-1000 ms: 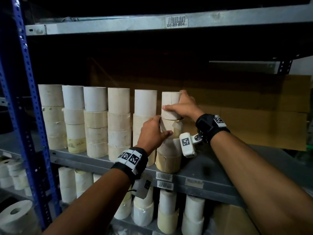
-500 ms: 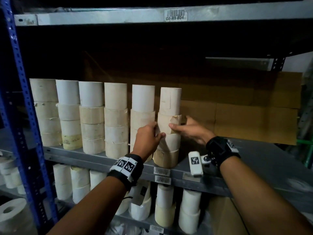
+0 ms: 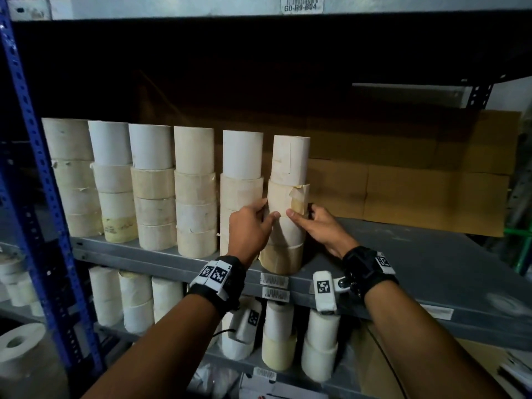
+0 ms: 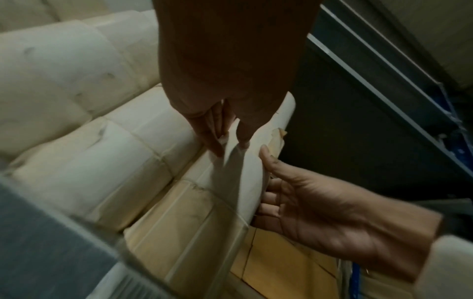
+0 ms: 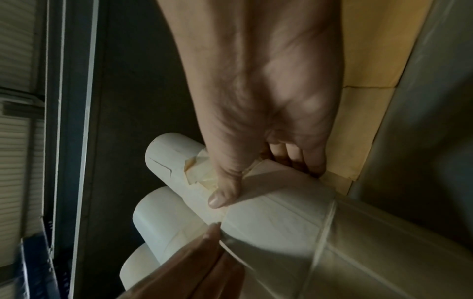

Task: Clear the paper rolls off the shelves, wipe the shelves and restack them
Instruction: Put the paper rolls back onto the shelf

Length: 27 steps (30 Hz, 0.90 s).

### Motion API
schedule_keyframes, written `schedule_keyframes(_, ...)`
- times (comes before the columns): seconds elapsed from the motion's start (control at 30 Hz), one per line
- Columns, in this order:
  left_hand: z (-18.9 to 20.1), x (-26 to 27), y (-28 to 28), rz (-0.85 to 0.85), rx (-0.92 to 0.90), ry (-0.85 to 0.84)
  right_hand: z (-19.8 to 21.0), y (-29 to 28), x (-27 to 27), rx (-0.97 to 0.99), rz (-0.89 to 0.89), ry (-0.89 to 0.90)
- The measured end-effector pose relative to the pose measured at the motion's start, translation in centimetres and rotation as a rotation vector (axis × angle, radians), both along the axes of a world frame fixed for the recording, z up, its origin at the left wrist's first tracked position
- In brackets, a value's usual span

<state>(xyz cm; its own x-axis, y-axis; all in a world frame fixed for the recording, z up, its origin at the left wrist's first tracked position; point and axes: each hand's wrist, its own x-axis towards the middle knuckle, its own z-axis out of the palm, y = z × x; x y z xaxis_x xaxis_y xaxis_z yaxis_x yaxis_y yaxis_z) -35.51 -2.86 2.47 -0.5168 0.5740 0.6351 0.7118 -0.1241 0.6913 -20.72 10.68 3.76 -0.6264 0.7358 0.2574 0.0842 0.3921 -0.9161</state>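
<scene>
Several stacks of white and cream paper rolls (image 3: 152, 182) stand in a row on the grey shelf (image 3: 431, 269). Both hands are on the rightmost stack (image 3: 289, 165), at its middle rolls. My left hand (image 3: 267, 210) holds it from the left, thumb on the front and fingers in the gap beside the neighbouring stack (image 3: 241, 168). My right hand (image 3: 300, 211) holds it from the right, thumb on the front near a torn tape flap (image 3: 298, 197), fingers behind. The wrist views show the same grip: left hand (image 4: 229, 139), right hand (image 5: 256, 178), roll (image 4: 243, 182).
Brown cardboard boxes (image 3: 417, 191) line the back of the shelf to the right. A blue upright post (image 3: 37, 197) stands at the left. More rolls (image 3: 276, 335) sit on the shelf below. The upper shelf beam (image 3: 172, 7) runs overhead.
My right hand has come down from the top roll of the rightmost stack to its middle, opposite the left hand. The left hand stays at mid-stack. The view has closed in.
</scene>
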Motion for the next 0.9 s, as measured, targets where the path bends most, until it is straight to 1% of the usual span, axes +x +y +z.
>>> schedule_keyframes(0.07,-1.6,-0.1,-0.6,-0.036,0.029,-0.032,-0.7,-0.5,0.5,-0.033,0.011,0.009)
schedule_keyframes(0.13,-3.9,-0.1,-0.9,-0.07,0.039,-0.041,-2.7,-0.6,1.0,-0.038,0.035,0.002)
schedule_keyframes(0.2,-6.2,-0.2,-0.8,-0.08,-0.003,-0.015,-5.0,-0.6,1.1,-0.019,0.039,-0.02)
schedule_keyframes(0.27,-7.3,0.1,-0.7,-0.071,-0.028,0.022,-6.5,-0.6,0.9,-0.025,0.053,-0.008)
schedule_keyframes(0.43,-7.4,0.3,-0.1,-0.022,-0.011,0.007,-6.9,-0.3,0.8,0.004,0.045,0.019)
schedule_keyframes(0.6,-7.7,0.7,-0.1,0.046,-0.042,0.01,-7.4,-0.1,0.7,0.029,0.001,0.065)
schedule_keyframes(0.77,-7.7,1.1,-0.4,0.042,-0.017,0.026,-7.9,-0.3,0.6,0.045,-0.032,0.111)
schedule_keyframes(0.9,-8.2,0.8,-0.4,-0.001,0.009,-0.009,-8.1,-0.4,0.7,0.067,-0.053,0.109)
